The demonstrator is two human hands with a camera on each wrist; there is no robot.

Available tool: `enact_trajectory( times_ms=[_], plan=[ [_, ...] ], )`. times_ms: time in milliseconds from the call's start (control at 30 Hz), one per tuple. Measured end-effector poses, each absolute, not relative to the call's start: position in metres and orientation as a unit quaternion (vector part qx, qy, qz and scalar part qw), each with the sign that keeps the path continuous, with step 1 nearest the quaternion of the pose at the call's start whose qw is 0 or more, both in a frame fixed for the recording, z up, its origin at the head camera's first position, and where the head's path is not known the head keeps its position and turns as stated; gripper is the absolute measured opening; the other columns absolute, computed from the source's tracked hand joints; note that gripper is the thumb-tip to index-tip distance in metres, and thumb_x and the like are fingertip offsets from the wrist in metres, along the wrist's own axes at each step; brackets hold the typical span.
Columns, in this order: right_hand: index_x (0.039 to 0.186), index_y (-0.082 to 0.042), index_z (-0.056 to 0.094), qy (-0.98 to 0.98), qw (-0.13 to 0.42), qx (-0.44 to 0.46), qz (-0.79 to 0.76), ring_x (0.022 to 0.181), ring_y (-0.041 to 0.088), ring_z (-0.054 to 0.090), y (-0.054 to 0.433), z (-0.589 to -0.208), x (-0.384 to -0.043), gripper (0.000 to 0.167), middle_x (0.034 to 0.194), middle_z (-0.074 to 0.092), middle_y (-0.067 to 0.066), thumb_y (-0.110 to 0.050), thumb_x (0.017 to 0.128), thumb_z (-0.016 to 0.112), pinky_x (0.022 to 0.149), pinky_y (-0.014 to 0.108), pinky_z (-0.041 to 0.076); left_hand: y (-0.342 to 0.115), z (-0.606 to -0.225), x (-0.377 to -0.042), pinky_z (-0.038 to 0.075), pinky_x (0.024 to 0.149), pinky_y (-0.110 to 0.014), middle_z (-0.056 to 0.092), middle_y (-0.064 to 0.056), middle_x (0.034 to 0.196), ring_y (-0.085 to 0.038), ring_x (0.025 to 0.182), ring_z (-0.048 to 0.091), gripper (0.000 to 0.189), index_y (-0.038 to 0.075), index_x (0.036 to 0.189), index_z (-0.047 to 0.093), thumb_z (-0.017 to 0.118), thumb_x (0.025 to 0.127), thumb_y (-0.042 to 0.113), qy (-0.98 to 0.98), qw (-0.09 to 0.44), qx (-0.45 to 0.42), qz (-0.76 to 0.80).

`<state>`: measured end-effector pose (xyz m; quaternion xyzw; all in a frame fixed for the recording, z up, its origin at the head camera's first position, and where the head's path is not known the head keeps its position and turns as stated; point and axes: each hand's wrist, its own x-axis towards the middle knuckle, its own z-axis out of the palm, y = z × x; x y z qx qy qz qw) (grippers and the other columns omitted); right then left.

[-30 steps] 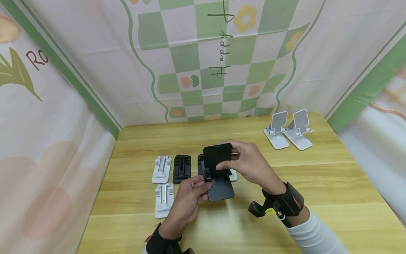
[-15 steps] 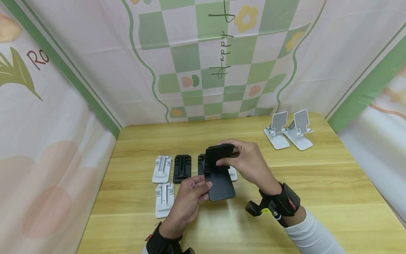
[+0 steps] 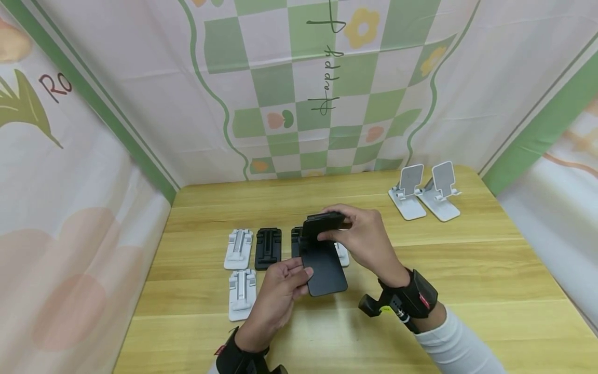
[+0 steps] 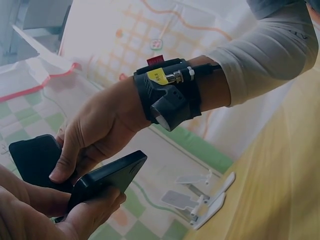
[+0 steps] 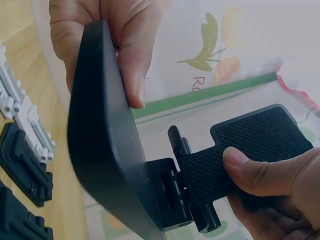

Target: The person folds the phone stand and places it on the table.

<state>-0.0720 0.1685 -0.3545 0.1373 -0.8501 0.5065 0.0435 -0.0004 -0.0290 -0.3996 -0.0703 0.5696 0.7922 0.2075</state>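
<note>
A black folding phone stand [image 3: 327, 272] is held up over the table, partly unfolded. My left hand [image 3: 279, 288] grips its flat base by the left edge, thumb on the upper face. On the far side, my right hand [image 3: 366, 240] pinches the stand's upper plate [image 5: 265, 132] between thumb and fingers. The right wrist view shows that plate's textured face and the black hinge [image 5: 172, 195] joining it to the base [image 5: 107, 125]. In the left wrist view the upper plate [image 4: 36, 157] stands at an angle to the base.
Folded white stands [image 3: 238, 250] and a folded black stand [image 3: 268, 249] lie left of the hands. Another black stand [image 3: 296, 241] and a white one [image 3: 343, 254] are partly hidden behind the held stand. Two unfolded white stands [image 3: 411, 192] stand at the back right.
The upper plate has tilted relative to the base and looks shorter in the head view. My right wrist has shifted slightly left; my left hand has barely moved.
</note>
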Motion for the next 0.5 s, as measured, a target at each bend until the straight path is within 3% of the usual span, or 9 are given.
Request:
enact_trajectory(
  times_ms=[133, 267, 400, 500],
  plan=[
    [0.118, -0.019, 0.074, -0.861, 0.051, 0.185, 0.47, 0.101, 0.02, 0.076, 0.169, -0.348, -0.073, 0.044, 0.111, 0.078, 0.001, -0.015, 0.077, 0.09, 0.08, 0.037, 0.063, -0.028, -0.4, -0.002, 0.054, 0.068, -0.012, 0.058, -0.031, 0.139, -0.007, 0.095, 0.067, 0.056, -0.017, 0.149, 0.034, 0.056, 0.101, 0.001, 0.564, 0.209, -0.068, 0.796],
    [0.129, -0.015, 0.069, -0.868, 0.122, 0.283, 0.39, 0.113, 0.019, 0.069, 0.171, -0.329, -0.072, 0.054, 0.125, 0.073, 0.001, -0.017, 0.079, 0.089, 0.092, 0.04, 0.061, -0.028, -0.4, -0.004, 0.06, 0.079, -0.016, 0.064, -0.028, 0.135, -0.014, 0.106, 0.072, 0.048, -0.015, 0.144, 0.043, 0.057, 0.101, 0.002, 0.558, 0.205, -0.069, 0.801],
    [0.117, -0.01, 0.076, -0.848, 0.213, 0.37, 0.313, 0.11, 0.02, 0.067, 0.169, -0.306, -0.067, 0.038, 0.116, 0.073, 0.003, -0.008, 0.08, 0.086, 0.091, 0.035, 0.061, -0.029, -0.401, -0.005, 0.061, 0.083, -0.018, 0.063, -0.028, 0.137, -0.016, 0.111, 0.071, 0.048, -0.014, 0.144, 0.044, 0.057, 0.101, 0.002, 0.558, 0.202, -0.073, 0.801],
    [0.109, -0.01, 0.078, -0.849, 0.241, 0.393, 0.259, 0.099, 0.019, 0.066, 0.163, -0.295, -0.062, 0.028, 0.104, 0.073, 0.001, -0.003, 0.082, 0.084, 0.082, 0.031, 0.062, -0.029, -0.401, -0.006, 0.061, 0.081, -0.017, 0.062, -0.027, 0.138, -0.015, 0.111, 0.07, 0.048, -0.014, 0.145, 0.044, 0.057, 0.102, 0.003, 0.56, 0.201, -0.078, 0.8]
  ],
)
